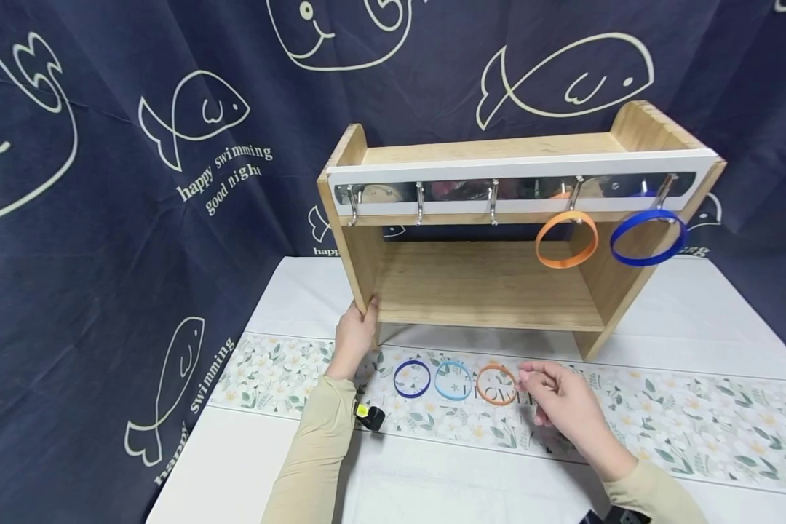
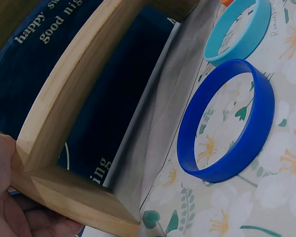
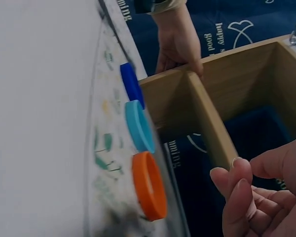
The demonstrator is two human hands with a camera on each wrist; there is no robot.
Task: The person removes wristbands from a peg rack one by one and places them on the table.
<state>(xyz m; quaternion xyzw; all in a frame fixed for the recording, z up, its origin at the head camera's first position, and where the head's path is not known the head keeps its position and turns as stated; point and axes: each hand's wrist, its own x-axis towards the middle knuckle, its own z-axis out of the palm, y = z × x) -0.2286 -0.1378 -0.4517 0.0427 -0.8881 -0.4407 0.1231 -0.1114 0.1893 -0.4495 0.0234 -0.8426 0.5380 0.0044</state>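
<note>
My left hand [image 1: 356, 331] grips the lower left side panel of a wooden shelf [image 1: 491, 284], thumb on the front edge. Three wristbands lie in a row before the shelf: dark blue [image 2: 267, 106], light blue [image 3: 133, 126] and orange [image 3: 140, 182]. Just right of the orange one hovers my right hand [image 1: 563, 400], its fingers loosely bent and nothing between them. From the two rightmost hooks on the shelf's front rail hang another orange wristband [image 1: 566, 263] and another blue wristband [image 1: 648, 260].
Three more metal hooks [image 1: 420, 204] on the rail [image 1: 530, 164] bear nothing. A floral runner [image 1: 681, 422] crosses the white table [image 1: 236, 466]. Behind the shelf hangs a dark blue curtain [image 1: 432, 94] with fish drawings.
</note>
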